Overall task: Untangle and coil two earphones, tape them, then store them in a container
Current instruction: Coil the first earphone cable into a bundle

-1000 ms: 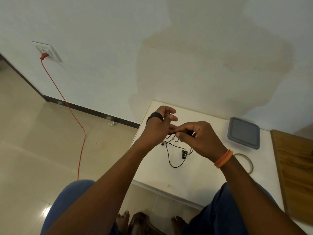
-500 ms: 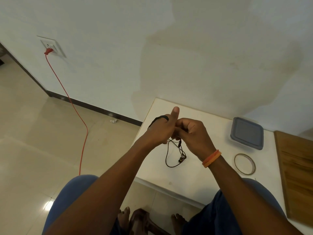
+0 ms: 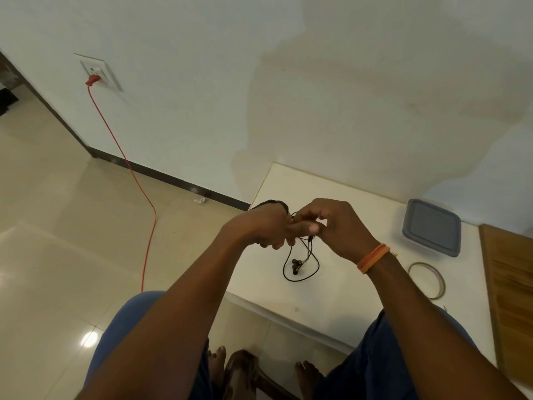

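Observation:
Both hands meet above the white table [image 3: 331, 298]. My left hand [image 3: 268, 225] has black earphone cable wound round its fingers as a dark band at the knuckles, and its fingers curl on the cable. My right hand [image 3: 334, 223] pinches the same black earphone cable [image 3: 301, 264] close to the left fingers. Below the hands a loop of cable with the earbuds hangs down to the tabletop. A grey lidded container [image 3: 432, 226] sits at the back right of the table. A roll of clear tape [image 3: 427, 280] lies in front of it.
A wooden board [image 3: 510, 284] lies along the table's right side. A red cord [image 3: 135, 180] runs from a wall socket [image 3: 99, 72] down across the tiled floor on the left. My knees and bare feet are below the table's front edge.
My left thumb, raised half a second ago, has come down onto the cable. My right hand has opened slightly and shifted right. The hanging loop is shorter than one second ago.

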{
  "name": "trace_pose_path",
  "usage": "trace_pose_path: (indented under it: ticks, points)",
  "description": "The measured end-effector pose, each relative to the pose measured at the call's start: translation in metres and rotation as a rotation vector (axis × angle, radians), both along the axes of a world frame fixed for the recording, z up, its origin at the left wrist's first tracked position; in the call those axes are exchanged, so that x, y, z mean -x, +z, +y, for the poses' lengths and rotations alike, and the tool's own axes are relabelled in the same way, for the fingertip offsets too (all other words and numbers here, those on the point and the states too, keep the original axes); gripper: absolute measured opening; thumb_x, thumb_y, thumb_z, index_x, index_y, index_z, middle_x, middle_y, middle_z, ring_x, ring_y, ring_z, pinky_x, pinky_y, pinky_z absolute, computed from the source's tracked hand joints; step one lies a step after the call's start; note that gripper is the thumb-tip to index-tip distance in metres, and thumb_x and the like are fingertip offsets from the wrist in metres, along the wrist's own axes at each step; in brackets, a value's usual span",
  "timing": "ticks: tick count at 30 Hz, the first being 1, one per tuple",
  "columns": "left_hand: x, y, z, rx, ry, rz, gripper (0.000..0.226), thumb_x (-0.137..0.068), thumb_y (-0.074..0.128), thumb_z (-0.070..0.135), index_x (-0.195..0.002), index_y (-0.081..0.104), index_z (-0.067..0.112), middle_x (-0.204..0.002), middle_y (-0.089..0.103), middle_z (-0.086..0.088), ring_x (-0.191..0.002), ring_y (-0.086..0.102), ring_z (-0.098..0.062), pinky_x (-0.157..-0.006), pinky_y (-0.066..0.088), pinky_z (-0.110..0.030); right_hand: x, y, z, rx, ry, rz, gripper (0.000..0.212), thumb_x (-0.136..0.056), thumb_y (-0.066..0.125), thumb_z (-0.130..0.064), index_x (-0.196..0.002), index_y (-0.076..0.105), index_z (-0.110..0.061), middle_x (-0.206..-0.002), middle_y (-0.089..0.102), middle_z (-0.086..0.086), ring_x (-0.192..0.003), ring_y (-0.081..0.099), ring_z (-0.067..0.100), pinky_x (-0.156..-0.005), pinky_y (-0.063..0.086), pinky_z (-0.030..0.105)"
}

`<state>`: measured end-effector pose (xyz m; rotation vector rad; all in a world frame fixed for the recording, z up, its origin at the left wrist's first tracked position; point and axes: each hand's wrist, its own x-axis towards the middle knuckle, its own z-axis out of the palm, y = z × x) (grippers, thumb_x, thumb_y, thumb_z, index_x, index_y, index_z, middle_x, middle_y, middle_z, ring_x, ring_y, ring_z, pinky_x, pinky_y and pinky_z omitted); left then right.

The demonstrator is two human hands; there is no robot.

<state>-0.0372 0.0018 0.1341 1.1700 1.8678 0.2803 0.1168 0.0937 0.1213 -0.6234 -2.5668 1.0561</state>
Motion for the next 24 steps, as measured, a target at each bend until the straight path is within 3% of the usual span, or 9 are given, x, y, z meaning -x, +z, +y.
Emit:
trace_pose_path:
  ticks: [4,7,10,13,17,22,24]
  points:
    - [-0.006,-0.004,0.002,0.044,-0.064,0.107,0.055,-0.084,0.062,0.064,-0.095,0.065,0.01,-0.054,0.062,0.008,-0.045,0.05,-0.009,-0.051,0.041,-0.023,-0.003,0.008,-0.005,0.023,-0.009,0.06,0.019,-0.085,0.068,-0.005,-0.088,0.071,-0.024,-0.083,0.067,-0.012,-0.082,0.06,0.004,-0.075,0.043,0.013]
    - [-0.008,-0.006,0.003,0.044,-0.036,0.03,0.042,-0.093,0.057,0.052,-0.087,0.063,0.01,-0.048,0.062,0.006,-0.038,0.043,-0.01,-0.046,0.037,-0.02,-0.004,0.011,-0.009,0.001,-0.014,0.105,0.018,-0.086,0.066,-0.001,-0.087,0.069,-0.019,-0.083,0.065,-0.008,-0.08,0.06,0.007,-0.073,0.045,0.015]
    - [-0.013,-0.004,0.005,0.032,-0.017,-0.165,0.044,-0.095,0.054,0.049,-0.091,0.069,0.007,-0.047,0.06,0.0,-0.033,0.032,-0.013,-0.04,0.028,-0.019,-0.005,0.014,-0.01,-0.014,-0.064,0.164,0.015,-0.086,0.063,0.001,-0.085,0.069,-0.012,-0.082,0.063,-0.003,-0.073,0.059,0.009,-0.067,0.048,0.022]
    - [-0.021,0.002,0.006,0.026,-0.082,-0.3,0.045,-0.088,0.061,0.05,-0.086,0.074,0.007,-0.044,0.054,-0.002,-0.031,0.029,-0.013,-0.037,0.024,-0.017,-0.006,0.016,-0.011,0.004,-0.105,0.235,0.014,-0.085,0.065,0.001,-0.084,0.07,-0.012,-0.08,0.064,-0.005,-0.067,0.059,0.009,-0.063,0.046,0.018]
    - [-0.022,0.01,0.006,0.057,-0.112,-0.588,0.046,-0.086,0.058,0.047,-0.084,0.076,0.004,-0.041,0.048,-0.005,-0.027,0.026,-0.012,-0.035,0.021,-0.019,-0.009,0.018,-0.007,0.286,-0.195,0.334,0.01,-0.082,0.071,-0.003,-0.082,0.074,-0.013,-0.076,0.071,-0.006,-0.065,0.065,0.007,-0.06,0.047,0.012]
    - [-0.025,0.012,0.006,0.037,-0.11,-0.991,0.066,-0.104,0.031,0.044,-0.082,0.073,-0.002,-0.039,0.05,-0.006,-0.022,0.031,-0.008,-0.03,0.024,-0.012,-0.012,0.02,-0.004,0.568,-0.201,0.404,0.012,-0.081,0.069,-0.006,-0.079,0.075,-0.016,-0.077,0.074,0.003,-0.074,0.071,0.017,-0.065,0.058,0.028]
    - [-0.027,0.012,0.006,0.004,-0.114,-1.114,0.071,-0.103,0.024,0.046,-0.082,0.074,0.001,-0.04,0.053,-0.006,-0.022,0.037,-0.009,-0.031,0.03,-0.011,-0.012,0.021,-0.005,0.694,-0.184,0.427,0.018,-0.079,0.064,-0.005,-0.075,0.075,-0.018,-0.077,0.073,0.002,-0.074,0.071,0.017,-0.063,0.057,0.026]
